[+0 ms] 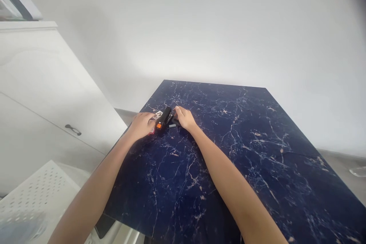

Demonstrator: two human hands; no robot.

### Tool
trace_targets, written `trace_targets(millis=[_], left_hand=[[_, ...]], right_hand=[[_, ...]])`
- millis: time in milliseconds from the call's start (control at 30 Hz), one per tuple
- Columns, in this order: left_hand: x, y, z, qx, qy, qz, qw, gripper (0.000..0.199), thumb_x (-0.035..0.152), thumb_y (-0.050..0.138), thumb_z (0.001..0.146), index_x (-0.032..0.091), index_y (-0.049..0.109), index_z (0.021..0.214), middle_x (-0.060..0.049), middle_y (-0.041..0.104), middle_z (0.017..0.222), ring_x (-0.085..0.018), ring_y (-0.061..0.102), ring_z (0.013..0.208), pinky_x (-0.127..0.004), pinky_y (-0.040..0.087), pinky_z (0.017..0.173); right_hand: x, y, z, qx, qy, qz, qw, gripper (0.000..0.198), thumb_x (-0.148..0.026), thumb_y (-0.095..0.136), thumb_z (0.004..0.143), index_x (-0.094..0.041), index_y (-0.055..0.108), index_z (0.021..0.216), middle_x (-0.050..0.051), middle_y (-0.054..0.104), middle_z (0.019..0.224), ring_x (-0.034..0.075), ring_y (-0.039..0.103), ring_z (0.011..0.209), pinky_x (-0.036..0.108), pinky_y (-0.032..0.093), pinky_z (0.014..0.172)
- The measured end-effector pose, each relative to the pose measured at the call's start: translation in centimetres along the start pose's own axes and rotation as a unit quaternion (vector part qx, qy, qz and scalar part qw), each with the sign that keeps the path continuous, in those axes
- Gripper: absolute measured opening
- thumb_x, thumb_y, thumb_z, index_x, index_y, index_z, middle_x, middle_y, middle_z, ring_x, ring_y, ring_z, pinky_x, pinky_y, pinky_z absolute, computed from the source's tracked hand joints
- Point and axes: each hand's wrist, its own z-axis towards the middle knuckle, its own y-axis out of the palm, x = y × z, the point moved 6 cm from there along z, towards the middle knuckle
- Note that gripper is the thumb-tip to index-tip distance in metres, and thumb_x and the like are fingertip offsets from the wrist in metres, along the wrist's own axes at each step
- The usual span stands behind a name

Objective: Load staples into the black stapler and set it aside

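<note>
A black stapler (164,117) with an orange patch at its near end lies on the dark blue marbled table, between my two hands. My left hand (142,125) is curled over a small white-and-red box (158,114) just left of the stapler; most of the box is hidden under the fingers. Right of the stapler, my right hand (184,117) rests with its fingers bent in around something dark that I cannot make out. A small grey strip (172,125) lies on the table between the stapler and my right hand.
The marbled table (234,141) reaches to a pale wall (217,26). At the left stands a white cabinet (42,95) with a dark handle (73,130). Below it is a white perforated plastic basket (42,185). A dark flat object (104,225) sits under the table's front-left edge.
</note>
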Motion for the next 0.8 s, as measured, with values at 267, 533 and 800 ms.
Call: trace_targets(millis=[267, 533, 800], left_hand=[[0.5, 0.3, -0.1, 0.030, -0.038, -0.009, 0.999, 0.037, 0.043, 0.055, 0.091, 0.026, 0.071, 0.120, -0.008, 0.075, 0.111, -0.033, 0.066, 0.110, -0.045, 0.048, 0.099], [-0.4, -2.0, -0.5, 0.040, -0.088, -0.044, 0.994, 0.045, 0.041, 0.068, 0.083, 0.026, 0.066, 0.125, -0.006, 0.072, 0.120, -0.033, 0.069, 0.104, -0.044, 0.053, 0.092], [9.5, -2.2, -3.3, 0.186, 0.180, -0.044, 0.965, 0.021, 0.027, 0.062, 0.090, 0.022, 0.072, 0.108, -0.006, 0.073, 0.124, -0.024, 0.068, 0.107, -0.042, 0.050, 0.103]], right_hand=[[-0.3, 0.2, 0.0, -0.008, -0.007, -0.029, 1.000, 0.050, -0.044, 0.029, 0.107, -0.022, 0.073, 0.095, 0.001, 0.072, 0.078, 0.018, 0.067, 0.079, 0.026, 0.046, 0.079], [-0.2, 0.4, 0.0, -0.007, -0.030, -0.054, 0.998, 0.049, -0.043, 0.031, 0.107, -0.022, 0.072, 0.093, 0.002, 0.072, 0.079, 0.018, 0.067, 0.080, 0.026, 0.044, 0.078], [-0.1, 0.4, 0.3, -0.004, -0.034, -0.053, 0.998, 0.052, -0.046, 0.030, 0.108, -0.021, 0.073, 0.095, 0.003, 0.074, 0.083, 0.019, 0.067, 0.082, 0.027, 0.045, 0.080]])
